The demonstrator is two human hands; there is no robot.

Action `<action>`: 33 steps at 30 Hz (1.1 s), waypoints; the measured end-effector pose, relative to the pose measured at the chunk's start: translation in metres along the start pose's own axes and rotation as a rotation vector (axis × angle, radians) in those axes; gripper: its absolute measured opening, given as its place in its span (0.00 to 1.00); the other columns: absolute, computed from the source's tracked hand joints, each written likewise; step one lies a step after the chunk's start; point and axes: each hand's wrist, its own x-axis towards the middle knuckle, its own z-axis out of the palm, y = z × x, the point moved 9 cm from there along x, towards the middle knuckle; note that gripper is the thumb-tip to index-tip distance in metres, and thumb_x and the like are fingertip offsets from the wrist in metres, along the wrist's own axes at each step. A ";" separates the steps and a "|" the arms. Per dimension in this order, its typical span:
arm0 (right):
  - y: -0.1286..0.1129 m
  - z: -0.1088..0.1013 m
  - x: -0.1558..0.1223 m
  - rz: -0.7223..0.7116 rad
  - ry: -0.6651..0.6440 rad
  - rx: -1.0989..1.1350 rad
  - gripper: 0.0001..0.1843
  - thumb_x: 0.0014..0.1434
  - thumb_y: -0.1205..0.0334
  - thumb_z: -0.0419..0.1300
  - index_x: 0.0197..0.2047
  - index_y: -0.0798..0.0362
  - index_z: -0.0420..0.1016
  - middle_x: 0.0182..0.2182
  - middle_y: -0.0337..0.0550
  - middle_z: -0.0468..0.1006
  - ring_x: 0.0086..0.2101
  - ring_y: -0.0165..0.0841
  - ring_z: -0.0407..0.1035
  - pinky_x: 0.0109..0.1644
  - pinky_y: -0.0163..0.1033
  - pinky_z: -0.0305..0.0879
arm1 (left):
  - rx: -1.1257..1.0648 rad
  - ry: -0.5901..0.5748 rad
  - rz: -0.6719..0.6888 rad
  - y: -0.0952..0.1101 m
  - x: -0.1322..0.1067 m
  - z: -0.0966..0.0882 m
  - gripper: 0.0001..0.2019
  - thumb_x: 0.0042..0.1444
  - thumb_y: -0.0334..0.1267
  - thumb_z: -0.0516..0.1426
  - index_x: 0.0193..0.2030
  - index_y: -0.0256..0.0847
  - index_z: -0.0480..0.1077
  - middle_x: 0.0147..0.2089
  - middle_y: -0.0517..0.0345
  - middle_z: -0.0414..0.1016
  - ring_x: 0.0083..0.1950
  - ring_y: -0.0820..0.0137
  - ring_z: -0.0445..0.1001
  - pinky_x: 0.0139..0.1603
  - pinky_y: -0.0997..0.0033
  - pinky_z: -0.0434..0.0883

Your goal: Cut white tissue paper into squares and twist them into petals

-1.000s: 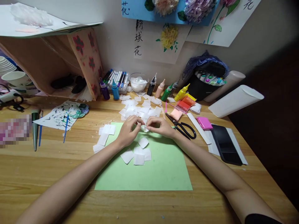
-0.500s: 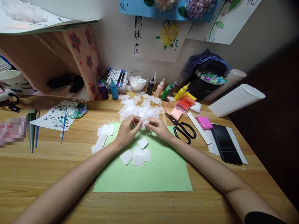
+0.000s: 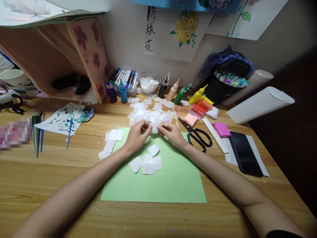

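My left hand (image 3: 139,134) and my right hand (image 3: 171,133) meet over the top edge of a green sheet of paper (image 3: 173,181). Between their pinched fingertips is a small piece of thin white paper (image 3: 155,126), held from both sides. Behind it spreads a pile of white paper squares (image 3: 141,112), which blends with the held piece. Several loose squares (image 3: 149,165) lie on the green sheet below my hands. More white squares (image 3: 110,145) overlap its left edge. The undersides of my fingers are partly hidden.
Black-handled scissors (image 3: 198,135) lie right of my right hand, with a pink packet (image 3: 222,129) and a black phone (image 3: 244,152) beyond. Paint bottles (image 3: 179,94), markers (image 3: 126,79) and a glass bowl (image 3: 149,84) line the wall. Brushes (image 3: 69,132) lie at left.
My fingertips have drawn slightly apart, with the white paper now stretched between them. The view has tilted down and shifted a little; the other things stay where they were.
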 end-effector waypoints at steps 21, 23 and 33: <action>0.005 0.002 0.002 0.043 -0.061 0.073 0.16 0.53 0.50 0.61 0.27 0.55 0.70 0.20 0.34 0.66 0.22 0.25 0.60 0.26 0.34 0.57 | 0.193 0.090 0.122 0.015 -0.004 -0.007 0.07 0.56 0.38 0.57 0.41 0.40 0.67 0.41 0.54 0.71 0.42 0.67 0.68 0.41 0.67 0.65; 0.007 0.003 0.001 0.054 -0.057 0.075 0.15 0.54 0.51 0.61 0.28 0.56 0.71 0.21 0.36 0.68 0.22 0.26 0.63 0.28 0.34 0.60 | 0.210 0.138 0.161 0.020 -0.006 -0.011 0.07 0.56 0.37 0.57 0.42 0.41 0.69 0.42 0.54 0.72 0.44 0.67 0.68 0.43 0.66 0.66; 0.013 0.005 0.000 0.072 -0.060 0.130 0.15 0.55 0.52 0.60 0.28 0.57 0.75 0.24 0.40 0.72 0.24 0.26 0.67 0.30 0.35 0.65 | 0.337 0.131 0.248 0.024 -0.010 -0.005 0.05 0.54 0.40 0.59 0.33 0.45 0.77 0.43 0.56 0.76 0.46 0.65 0.70 0.47 0.59 0.67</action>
